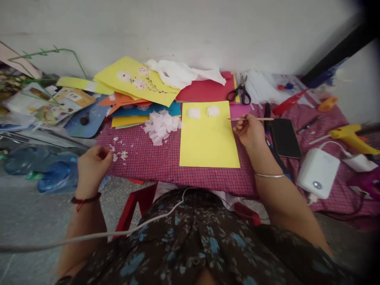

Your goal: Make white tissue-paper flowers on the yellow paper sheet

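Note:
A slim pencil [264,119] lies level across my right hand [251,134], pinched between thumb and fingers, its point to the left. It reaches over the right edge of a yellow sheet of paper [208,144]. On the sheet's upper part sit two crumpled white tissue puffs, a left puff [194,113] and a right puff [213,111]. At the table's left edge my left hand [93,168] is closed, fingertips together; what they hold, if anything, is hidden. Small paper scraps [121,155] lie beside it. A heap of white tissue pieces [162,126] lies left of the sheet.
Behind are yellow sheets with flower pictures [136,81], a white tissue [184,75] and black-handled scissors [240,93]. To the right lie a black phone [285,137], a white device [318,173] and a yellow glue gun [352,138]. A cable [133,229] crosses my lap.

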### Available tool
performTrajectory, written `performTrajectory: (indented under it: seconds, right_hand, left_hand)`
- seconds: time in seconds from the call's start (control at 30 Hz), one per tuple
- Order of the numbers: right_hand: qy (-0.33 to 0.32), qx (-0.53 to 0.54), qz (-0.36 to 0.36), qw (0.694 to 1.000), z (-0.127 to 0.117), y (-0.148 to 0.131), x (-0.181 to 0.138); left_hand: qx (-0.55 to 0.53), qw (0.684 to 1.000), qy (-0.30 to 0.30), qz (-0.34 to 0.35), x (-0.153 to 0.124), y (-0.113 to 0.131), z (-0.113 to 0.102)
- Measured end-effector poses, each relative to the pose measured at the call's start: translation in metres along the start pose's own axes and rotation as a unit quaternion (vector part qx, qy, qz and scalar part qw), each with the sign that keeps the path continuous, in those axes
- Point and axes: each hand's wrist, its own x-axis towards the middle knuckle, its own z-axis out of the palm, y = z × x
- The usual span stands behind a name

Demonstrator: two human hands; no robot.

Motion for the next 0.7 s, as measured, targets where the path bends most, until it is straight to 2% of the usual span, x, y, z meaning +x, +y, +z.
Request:
performTrajectory:
  seconds: [0.07,0.17,0.27,0.33,0.5,0.6,0.7]
  right_hand:
    - [0.003,0.003,-0.008,1.000,0.000,-0.001,-0.001]
    - [0.010,0.000,-0.017,1.000,-0.001,-0.002,-0.002]
    - [0.004,-0.003,-0.020,1.000,-0.002,-0.003,-0.002]
    - [0.002,-0.001,-0.018,1.000,-0.002,-0.002,-0.001]
    - [0.006,0.003,-0.015,1.000,0.001,-0.003,-0.003]
    - [0.009,0.000,-0.014,1.000,0.001,-0.004,-0.004]
    - [0.004,0.000,-0.017,1.000,0.002,-0.004,-0.005]
  left_hand:
    - [0.025,1.000,-0.013,0.004,-0.002,-0.007,0.005]
    - [0.013,1.000,0.001,0.028,-0.003,0.001,0.012]
    - [-0.067,0.995,0.014,0.071,-0.003,0.030,0.018]
    - [-0.110,0.988,-0.005,0.111,-0.002,0.055,0.024]
    - [-0.115,0.975,-0.022,0.190,0.007,0.105,0.045]
    - [-0.082,0.976,-0.025,0.198,0.015,0.114,0.054]
    - [-0.096,0.977,-0.037,0.185,0.019,0.107,0.054]
